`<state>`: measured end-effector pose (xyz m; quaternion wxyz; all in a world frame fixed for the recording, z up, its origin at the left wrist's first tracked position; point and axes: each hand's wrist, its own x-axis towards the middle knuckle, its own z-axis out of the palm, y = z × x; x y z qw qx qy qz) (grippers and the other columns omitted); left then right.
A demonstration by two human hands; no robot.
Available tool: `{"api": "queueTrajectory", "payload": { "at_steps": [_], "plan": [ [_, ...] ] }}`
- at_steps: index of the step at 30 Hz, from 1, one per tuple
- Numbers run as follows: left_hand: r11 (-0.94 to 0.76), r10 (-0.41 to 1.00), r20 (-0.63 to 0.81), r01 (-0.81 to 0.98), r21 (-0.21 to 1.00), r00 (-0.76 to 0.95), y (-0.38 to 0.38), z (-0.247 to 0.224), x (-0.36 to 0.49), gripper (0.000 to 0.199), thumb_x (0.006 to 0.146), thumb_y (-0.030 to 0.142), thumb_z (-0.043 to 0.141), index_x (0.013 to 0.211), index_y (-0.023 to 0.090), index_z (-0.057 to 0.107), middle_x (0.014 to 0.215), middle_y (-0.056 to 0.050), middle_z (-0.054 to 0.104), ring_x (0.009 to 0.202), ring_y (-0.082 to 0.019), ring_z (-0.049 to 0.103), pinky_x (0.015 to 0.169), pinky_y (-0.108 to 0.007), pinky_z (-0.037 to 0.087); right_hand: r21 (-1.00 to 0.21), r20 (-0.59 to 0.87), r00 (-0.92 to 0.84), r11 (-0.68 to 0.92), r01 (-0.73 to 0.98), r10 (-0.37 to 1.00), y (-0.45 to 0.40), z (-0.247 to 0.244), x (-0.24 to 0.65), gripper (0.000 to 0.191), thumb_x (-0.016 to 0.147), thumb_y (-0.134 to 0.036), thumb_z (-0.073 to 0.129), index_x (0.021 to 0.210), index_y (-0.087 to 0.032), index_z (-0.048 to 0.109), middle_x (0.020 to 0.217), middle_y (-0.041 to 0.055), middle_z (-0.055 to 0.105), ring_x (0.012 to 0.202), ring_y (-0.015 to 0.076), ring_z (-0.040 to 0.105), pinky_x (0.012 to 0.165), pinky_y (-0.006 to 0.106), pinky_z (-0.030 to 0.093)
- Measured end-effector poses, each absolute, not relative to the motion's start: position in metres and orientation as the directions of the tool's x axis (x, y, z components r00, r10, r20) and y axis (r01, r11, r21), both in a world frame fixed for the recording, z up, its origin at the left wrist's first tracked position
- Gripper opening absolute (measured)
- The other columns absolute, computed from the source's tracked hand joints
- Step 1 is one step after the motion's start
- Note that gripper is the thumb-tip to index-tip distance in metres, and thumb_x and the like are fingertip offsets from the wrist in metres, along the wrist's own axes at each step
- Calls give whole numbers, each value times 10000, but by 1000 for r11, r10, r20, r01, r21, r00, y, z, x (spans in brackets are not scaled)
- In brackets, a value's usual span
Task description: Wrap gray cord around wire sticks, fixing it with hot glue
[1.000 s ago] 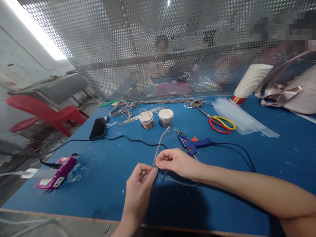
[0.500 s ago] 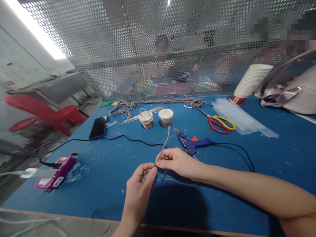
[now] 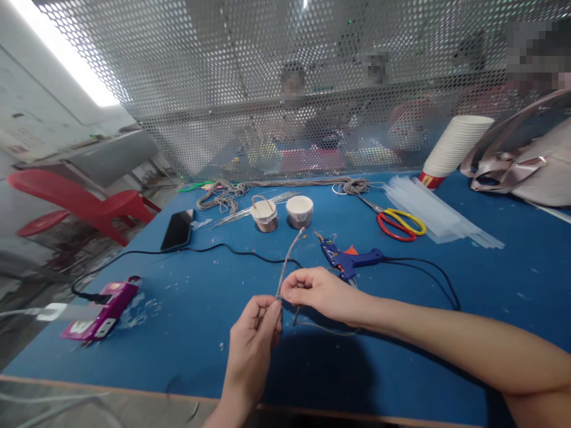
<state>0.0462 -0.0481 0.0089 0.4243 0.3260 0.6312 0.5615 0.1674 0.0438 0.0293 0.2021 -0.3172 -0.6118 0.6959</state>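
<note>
My left hand (image 3: 257, 327) pinches the lower end of a thin grey twisted cord (image 3: 288, 261), which points up and away over the blue table (image 3: 200, 339). My right hand (image 3: 312, 291) is closed right beside it, thumb and fingers pressed together at the cord's lower part; a loose strand shows beneath that hand. Beyond the cord's tip stand two small cups, one a covered cup with a cord handle (image 3: 264, 215), the other a covered cup without a handle (image 3: 300, 212). A blue glue gun (image 3: 350, 258) lies just past my right hand.
Scissors (image 3: 397, 224), translucent glue sticks (image 3: 439, 211), stacked paper cups (image 3: 455, 151) and a bag (image 3: 535, 160) are at the right. A phone (image 3: 177, 230), a purple power strip (image 3: 102, 312) and a black cable (image 3: 223, 246) lie left. A perforated metal screen (image 3: 250, 131) rises behind; people show through it.
The cord's upper part has swung slightly left and now shows more of its length above my fingers. My left hand has shifted a little left; my right hand stays nearly in place.
</note>
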Motion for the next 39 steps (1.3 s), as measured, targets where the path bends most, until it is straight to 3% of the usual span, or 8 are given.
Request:
{"api": "queueTrajectory", "payload": {
  "at_steps": [9, 15, 24, 39],
  "plan": [
    [139, 885, -126, -5, 990, -449, -49, 10, 46, 283, 746, 425, 614, 677, 151, 601, 511, 54, 441, 471, -70, 360, 432, -178, 292, -976, -210, -714, -184, 115, 668, 44, 31, 167, 48, 743, -153, 565, 707, -131, 587, 633, -36, 506, 594, 85, 415, 609, 222, 328],
    [164, 866, -179, -73, 984, -467, -47, 7, 44, 313, 636, 425, 718, 736, 169, 570, 485, 86, 429, 433, -56, 329, 394, -158, 258, -977, -211, -710, -172, 127, 672, 43, 31, 167, 55, 750, -165, 581, 719, -129, 608, 624, -40, 511, 585, 81, 418, 588, 216, 326],
    [125, 887, -144, -71, 990, -438, -50, 7, 46, 257, 758, 408, 620, 695, 164, 567, 521, 63, 464, 459, -60, 378, 427, -166, 302, -971, -223, -709, -213, 104, 669, 42, 32, 166, 53, 747, -150, 583, 705, -128, 607, 614, -43, 518, 582, 78, 426, 598, 214, 336],
    [124, 897, -159, -110, 986, -413, -49, 7, 48, 261, 797, 409, 582, 698, 172, 536, 501, 76, 387, 455, -68, 301, 413, -186, 247, -965, -240, -713, -239, 104, 659, 38, 29, 165, 49, 736, -182, 589, 707, -143, 585, 594, -43, 502, 560, 79, 407, 553, 219, 311]
  ]
}}
